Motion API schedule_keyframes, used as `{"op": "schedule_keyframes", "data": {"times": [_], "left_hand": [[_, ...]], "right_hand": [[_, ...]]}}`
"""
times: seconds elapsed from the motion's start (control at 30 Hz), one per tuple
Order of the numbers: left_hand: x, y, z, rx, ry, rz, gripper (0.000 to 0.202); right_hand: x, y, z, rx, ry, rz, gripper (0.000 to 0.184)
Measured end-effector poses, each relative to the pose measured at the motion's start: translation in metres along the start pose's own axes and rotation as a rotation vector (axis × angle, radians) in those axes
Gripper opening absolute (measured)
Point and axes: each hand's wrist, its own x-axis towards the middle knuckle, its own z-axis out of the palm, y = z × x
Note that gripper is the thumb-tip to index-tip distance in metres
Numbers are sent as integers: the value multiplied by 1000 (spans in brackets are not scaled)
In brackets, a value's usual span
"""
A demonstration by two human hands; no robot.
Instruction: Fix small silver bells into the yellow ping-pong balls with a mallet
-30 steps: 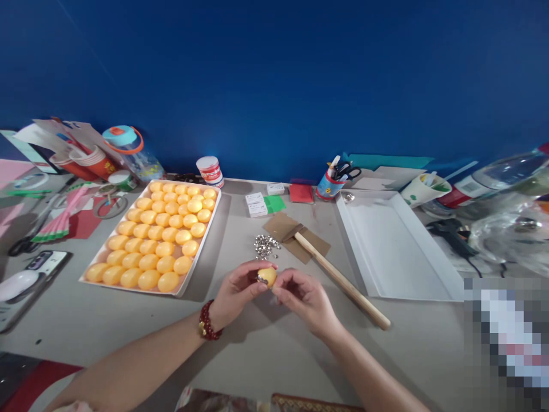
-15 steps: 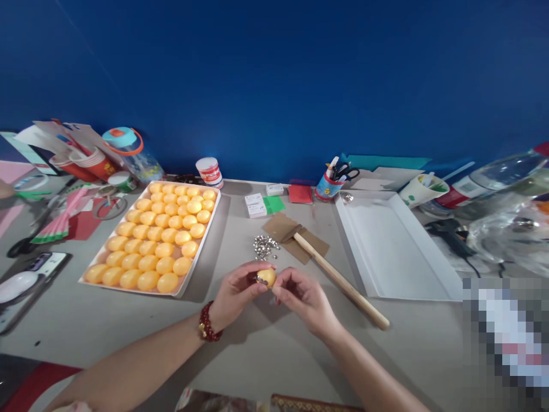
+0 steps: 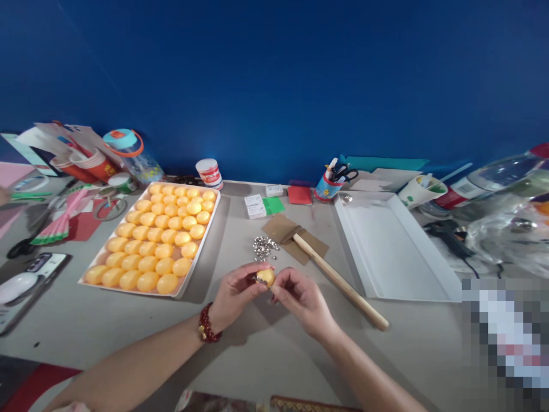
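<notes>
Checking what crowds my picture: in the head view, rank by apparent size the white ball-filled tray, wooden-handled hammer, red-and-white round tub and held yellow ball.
Largest to smallest:
white tray
hammer
tub
held yellow ball

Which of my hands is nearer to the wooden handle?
Right. Your right hand is just left of the wooden handle, with a gap between them; your left hand is farther left, holding the yellow ball.
</notes>
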Motion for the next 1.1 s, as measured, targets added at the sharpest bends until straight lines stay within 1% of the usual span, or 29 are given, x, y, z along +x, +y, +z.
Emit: {"op": "schedule_keyframes", "data": {"times": [0.43, 0.83, 1.1], "left_hand": [[-2, 0, -2, 123, 13, 2, 31], [-2, 1, -1, 160, 29, 28, 33], [-2, 0, -2, 194, 28, 20, 32]], "right_hand": [[1, 0, 2, -49, 36, 18, 25], [0, -1, 3, -92, 49, 19, 26], [1, 1, 4, -119, 49, 24, 24]]}}
